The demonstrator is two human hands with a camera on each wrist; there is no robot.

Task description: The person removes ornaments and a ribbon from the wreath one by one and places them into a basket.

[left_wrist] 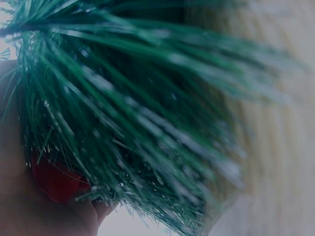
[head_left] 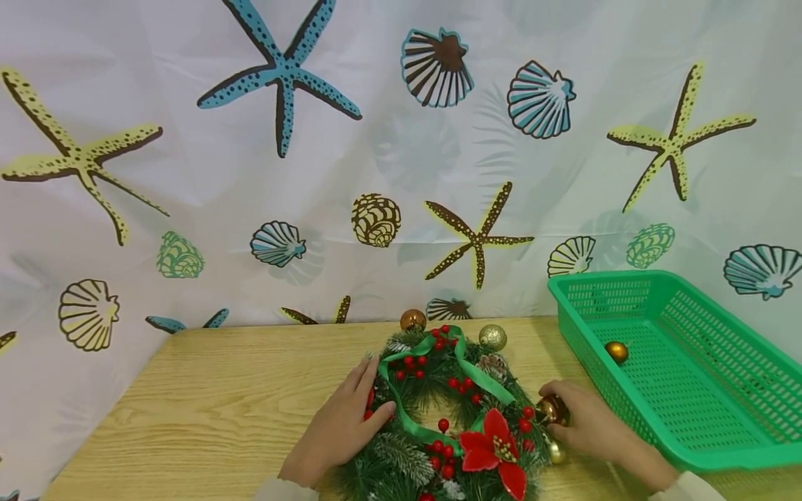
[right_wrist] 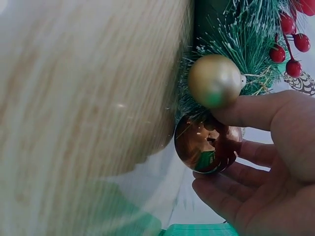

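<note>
A green Christmas wreath (head_left: 401, 452) lies on the table, with red berries, a green ribbon (head_left: 482, 379) and a red poinsettia (head_left: 495, 452). Along its left side rests my left hand (head_left: 341, 421), fingers straight, thumb over the greenery. A red piece (left_wrist: 56, 182) shows beside that hand in the left wrist view. My right hand (head_left: 592, 421) holds a shiny copper bauble (right_wrist: 204, 147) at the wreath's right edge, thumb on one side and fingers on the other. Against the thumb tip sits a matte gold bauble (right_wrist: 215, 81).
A green plastic basket (head_left: 626, 396) stands on the right with one copper bauble (head_left: 617, 352) inside. At the wreath's far edge are another copper bauble (head_left: 413, 320) and a glittery gold one (head_left: 493, 337). Behind the wooden table (head_left: 207, 410) hangs a shell-patterned curtain (head_left: 351, 160).
</note>
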